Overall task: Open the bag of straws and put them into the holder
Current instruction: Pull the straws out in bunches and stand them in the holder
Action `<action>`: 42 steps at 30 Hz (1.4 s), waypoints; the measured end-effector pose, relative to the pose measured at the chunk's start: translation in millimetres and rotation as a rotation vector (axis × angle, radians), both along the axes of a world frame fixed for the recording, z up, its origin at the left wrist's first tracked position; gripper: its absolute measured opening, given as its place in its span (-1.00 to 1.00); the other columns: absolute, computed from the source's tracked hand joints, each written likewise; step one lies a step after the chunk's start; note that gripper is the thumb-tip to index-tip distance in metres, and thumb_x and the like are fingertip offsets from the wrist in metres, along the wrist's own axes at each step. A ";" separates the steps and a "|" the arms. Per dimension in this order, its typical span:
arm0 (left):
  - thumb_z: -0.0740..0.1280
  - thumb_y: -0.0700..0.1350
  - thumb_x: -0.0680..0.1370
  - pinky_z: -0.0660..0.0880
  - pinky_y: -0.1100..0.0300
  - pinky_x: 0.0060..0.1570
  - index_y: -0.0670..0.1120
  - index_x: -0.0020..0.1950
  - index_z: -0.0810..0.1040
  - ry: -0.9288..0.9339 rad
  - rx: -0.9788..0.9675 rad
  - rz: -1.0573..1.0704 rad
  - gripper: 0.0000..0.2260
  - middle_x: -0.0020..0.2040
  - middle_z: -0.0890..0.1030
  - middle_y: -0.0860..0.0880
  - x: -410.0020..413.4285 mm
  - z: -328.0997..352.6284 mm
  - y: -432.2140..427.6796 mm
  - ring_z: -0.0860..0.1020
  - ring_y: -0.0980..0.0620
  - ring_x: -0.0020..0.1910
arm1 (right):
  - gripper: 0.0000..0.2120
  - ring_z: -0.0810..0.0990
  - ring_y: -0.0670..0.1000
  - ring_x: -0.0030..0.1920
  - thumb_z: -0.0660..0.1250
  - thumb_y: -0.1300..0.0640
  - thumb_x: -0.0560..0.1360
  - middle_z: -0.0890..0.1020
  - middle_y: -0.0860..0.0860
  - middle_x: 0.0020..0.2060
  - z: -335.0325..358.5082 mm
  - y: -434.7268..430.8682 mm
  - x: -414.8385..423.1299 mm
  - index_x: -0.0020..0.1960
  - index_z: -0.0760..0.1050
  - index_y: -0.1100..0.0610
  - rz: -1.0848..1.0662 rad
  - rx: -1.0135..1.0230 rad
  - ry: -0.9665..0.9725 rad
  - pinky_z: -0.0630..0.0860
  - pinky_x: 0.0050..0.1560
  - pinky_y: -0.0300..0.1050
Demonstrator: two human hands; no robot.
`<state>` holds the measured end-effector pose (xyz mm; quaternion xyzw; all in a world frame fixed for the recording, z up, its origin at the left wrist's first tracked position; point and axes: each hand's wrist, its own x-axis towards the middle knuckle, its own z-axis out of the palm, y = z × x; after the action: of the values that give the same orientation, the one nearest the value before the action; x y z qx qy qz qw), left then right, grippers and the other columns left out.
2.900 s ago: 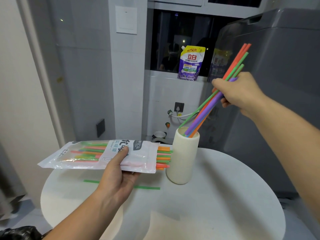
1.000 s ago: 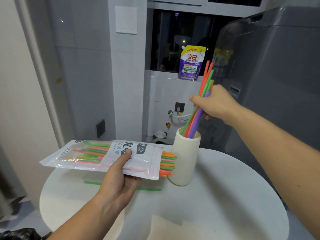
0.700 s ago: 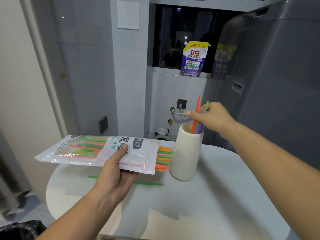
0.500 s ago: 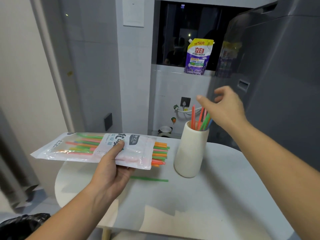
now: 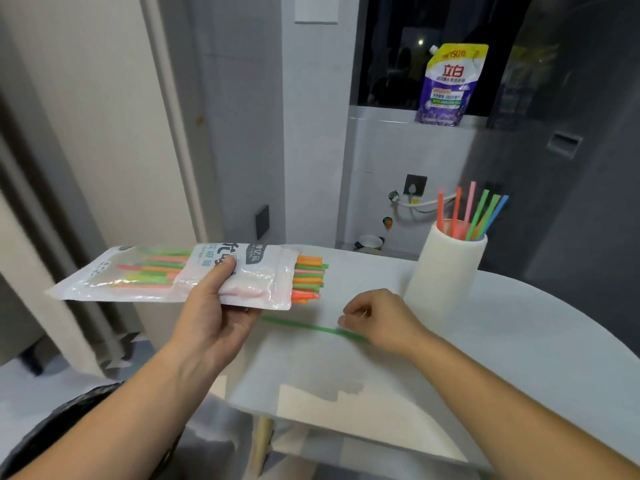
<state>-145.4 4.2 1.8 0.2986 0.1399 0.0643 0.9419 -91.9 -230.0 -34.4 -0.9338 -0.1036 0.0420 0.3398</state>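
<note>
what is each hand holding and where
Left hand grips the bag near its middle, thumb on top. Right hand curls over the right end of the green straw; whether it pinches cannot be told.

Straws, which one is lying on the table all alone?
The green straw, flat on the table by the right hand. Others stand in the holder or poke from the bag.

A single wide-angle camera on the person's head looks forward and down across the round table (image 5: 519, 341) from above its near edge. Both forearms enter from the bottom corners. The left hand (image 5: 211, 317), holding the bag (image 5: 166, 275), and the right hand (image 5: 381, 320) sit close at mid-frame. The holder (image 5: 446, 271) stands farther off by the table's far right edge, with wall and dark window behind it.
</note>
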 end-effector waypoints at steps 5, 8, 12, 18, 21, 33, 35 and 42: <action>0.36 -0.18 0.64 0.63 -0.14 0.19 -0.10 0.39 0.56 -0.003 0.010 0.018 -0.69 0.22 0.75 -0.09 1.2 -3.3 10.3 0.74 -0.05 0.14 | -0.76 0.62 -0.08 -0.16 0.61 -0.02 0.30 0.68 -0.12 -0.23 -20.4 15.0 20.7 -0.12 0.71 0.08 -0.032 -0.026 0.093 0.56 -0.03 -0.16; 0.35 -0.19 0.64 0.57 -0.14 0.31 -0.10 0.41 0.55 -0.013 0.012 0.016 -0.68 0.24 0.74 -0.09 2.1 -5.9 14.3 0.72 -0.06 0.20 | -0.76 0.55 -0.12 -0.28 0.64 0.01 0.27 0.59 -0.18 -0.35 -25.6 19.9 28.2 -0.16 0.70 0.10 -0.012 -0.046 0.121 0.50 -0.17 -0.21; 0.35 -0.19 0.64 0.55 -0.16 0.35 -0.10 0.40 0.55 -0.017 0.005 0.015 -0.69 0.24 0.74 -0.10 3.1 -6.4 16.5 0.72 -0.08 0.20 | -0.83 0.62 -0.06 -0.26 0.60 0.10 0.34 0.69 -0.05 -0.32 -31.3 19.6 31.6 -0.27 0.66 0.17 0.028 -0.045 0.166 0.58 -0.12 -0.16; 0.36 -0.19 0.64 0.62 -0.18 0.19 -0.09 0.30 0.60 -0.011 -0.007 0.002 -0.77 0.16 0.77 -0.08 1.3 -1.8 10.9 0.75 -0.05 0.12 | -0.83 0.54 -0.10 -0.33 0.51 0.11 0.43 0.60 -0.12 -0.40 -2.1 9.5 13.7 -0.29 0.59 0.10 0.041 -0.061 0.104 0.46 -0.30 -0.26; 0.36 -0.20 0.64 0.66 -0.17 0.09 -0.09 0.26 0.60 -0.014 -0.025 0.004 -0.80 0.13 0.78 -0.08 0.0 3.9 4.4 0.76 -0.04 0.08 | -0.92 0.45 -0.08 -0.42 0.52 0.12 0.43 0.55 -0.05 -0.39 40.0 -4.3 -3.3 -0.13 0.66 0.10 -0.035 0.090 0.006 0.36 -0.42 -0.31; 0.35 -0.19 0.64 0.69 -0.15 -0.01 -0.08 0.24 0.62 -0.024 -0.015 -0.149 -0.81 0.10 0.79 -0.09 -6.5 13.5 -64.4 0.77 -0.03 0.03 | -0.89 0.66 0.04 -0.38 0.42 0.19 0.53 0.66 0.06 -0.42 170.4 -105.3 -22.4 -0.15 0.60 0.20 -0.380 0.639 -0.473 0.65 -0.27 -0.06; 0.35 -0.19 0.64 0.67 -0.18 0.01 -0.09 0.26 0.61 -0.024 -0.009 -0.172 -0.79 0.12 0.78 -0.10 -6.3 12.0 -74.8 0.76 -0.04 0.04 | -0.90 0.66 0.02 -0.39 0.43 0.19 0.53 0.65 0.03 -0.44 170.5 -121.4 -13.5 -0.15 0.59 0.18 -0.438 0.669 -0.495 0.68 -0.18 0.01; 0.34 -0.20 0.64 0.70 -0.15 -0.07 -0.09 0.25 0.60 -0.026 0.010 -0.210 -0.80 0.01 0.80 -0.09 -1.3 7.4 -101.9 0.79 -0.03 -0.10 | -0.87 0.66 -0.02 -0.43 0.44 0.20 0.51 0.67 0.13 -0.37 156.1 -128.8 2.6 -0.13 0.62 0.27 -0.494 0.561 -0.505 0.70 -0.21 -0.01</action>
<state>-146.8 -97.6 9.1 0.3157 0.0953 -0.0299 0.9436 -89.2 -358.8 121.7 -0.7834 0.0355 -0.2994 0.5435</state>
